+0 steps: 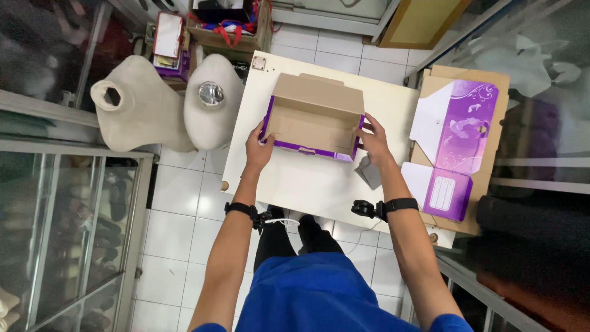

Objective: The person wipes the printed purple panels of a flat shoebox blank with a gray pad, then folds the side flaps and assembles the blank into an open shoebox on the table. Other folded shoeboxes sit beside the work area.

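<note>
A purple cardboard box (312, 120) with a brown inside stands open on the white table (307, 184), its lid flap raised at the back. My left hand (259, 146) grips its left end near the front corner. My right hand (372, 140) holds its right end, fingers on the side wall. Both wrists wear black bands.
A flat unfolded purple and white box blank (455, 141) lies on brown cardboard at the right. A small grey piece (370, 173) sits by my right wrist. Two beige mannequin busts (166, 101) stand left of the table. Glass display cases line the left and right sides.
</note>
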